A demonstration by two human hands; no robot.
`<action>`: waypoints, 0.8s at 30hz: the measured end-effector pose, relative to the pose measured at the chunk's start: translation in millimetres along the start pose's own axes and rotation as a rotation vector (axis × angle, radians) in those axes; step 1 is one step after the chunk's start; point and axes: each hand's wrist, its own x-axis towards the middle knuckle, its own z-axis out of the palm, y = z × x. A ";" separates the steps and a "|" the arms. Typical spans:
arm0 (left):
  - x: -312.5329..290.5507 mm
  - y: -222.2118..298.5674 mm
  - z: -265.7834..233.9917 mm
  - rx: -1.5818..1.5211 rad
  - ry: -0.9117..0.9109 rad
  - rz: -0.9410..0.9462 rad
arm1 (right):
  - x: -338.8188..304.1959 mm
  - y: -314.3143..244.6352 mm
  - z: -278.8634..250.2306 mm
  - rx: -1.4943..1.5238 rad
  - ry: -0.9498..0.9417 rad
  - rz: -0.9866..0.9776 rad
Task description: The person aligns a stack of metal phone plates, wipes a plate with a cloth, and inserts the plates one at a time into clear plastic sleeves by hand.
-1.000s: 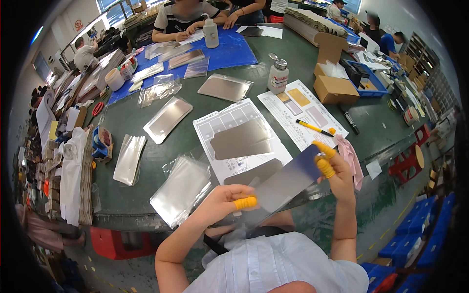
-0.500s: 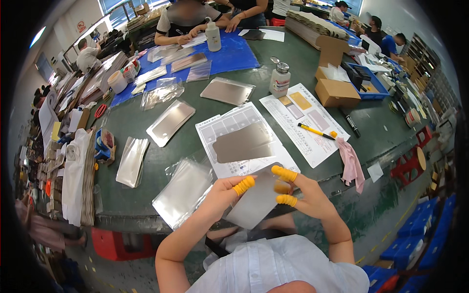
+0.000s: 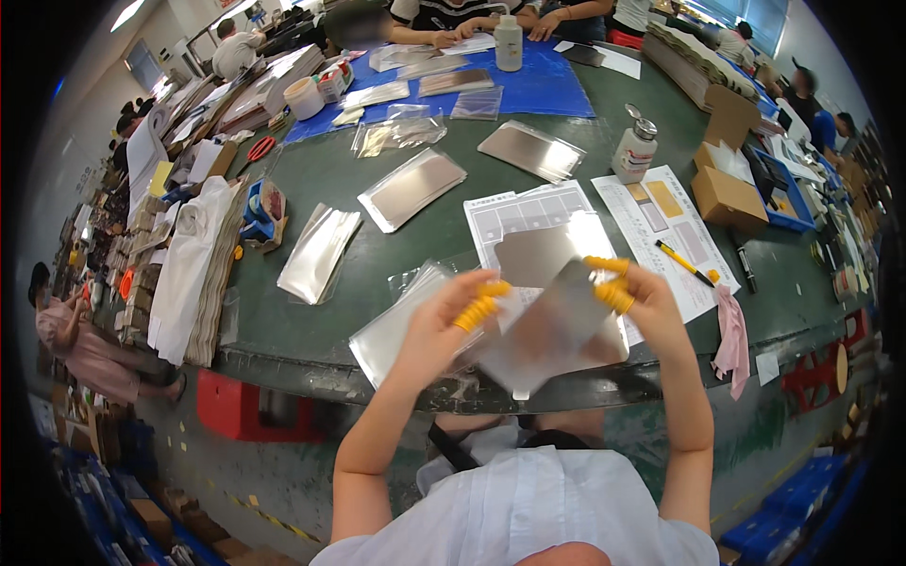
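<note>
Head view, looking down at a green worktable: a person's right hand (image 3: 653, 302), with yellow finger cots (image 3: 614, 298) on its fingertips, pinches the upper right edge of a thin grey plate (image 3: 552, 325). The plate hangs tilted between the hands, over the table's near edge, blurred and shiny. The left hand (image 3: 437, 321), also wearing yellow cots, is curled just beside the plate's left side; blur makes it impossible to tell whether it grips it.

Half a second ago the plate was lower, over the lap, with the left thumb against it; now it is raised and swung farther over the table.

Just left of the left hand lie clear plastic sleeves (image 3: 382, 338). Beyond the hands, another grey plate (image 3: 533, 253) rests on a printed sheet (image 3: 484, 219). Past the right hand lie a yellow marker (image 3: 685, 263) and, nearer, a pink cloth (image 3: 729, 340).
</note>
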 end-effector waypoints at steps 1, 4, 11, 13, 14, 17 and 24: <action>-1.7 -4.5 -17.2 0.248 0.117 0.081 | 8.9 -1.7 -1.8 0.021 0.078 -0.004; -13.0 1.5 -47.6 0.673 0.332 0.153 | 32.7 13.5 -14.8 0.032 0.234 -0.074; -24.3 -23.9 -66.7 1.247 0.560 0.146 | 46.5 50.6 -18.9 -0.574 0.366 -0.093; -27.4 -24.9 -75.9 1.234 0.541 0.135 | 30.2 41.4 -16.4 -0.805 0.434 -0.141; -26.8 -24.8 -76.9 1.233 0.530 0.119 | 22.3 36.7 -16.8 -1.025 0.488 -0.194; -28.0 -25.7 -76.7 1.193 0.570 0.146 | -0.4 28.4 -27.2 -0.893 0.382 -0.011; -26.7 -27.1 -72.1 1.108 0.633 0.119 | -59.5 13.6 -4.8 -0.943 0.215 0.162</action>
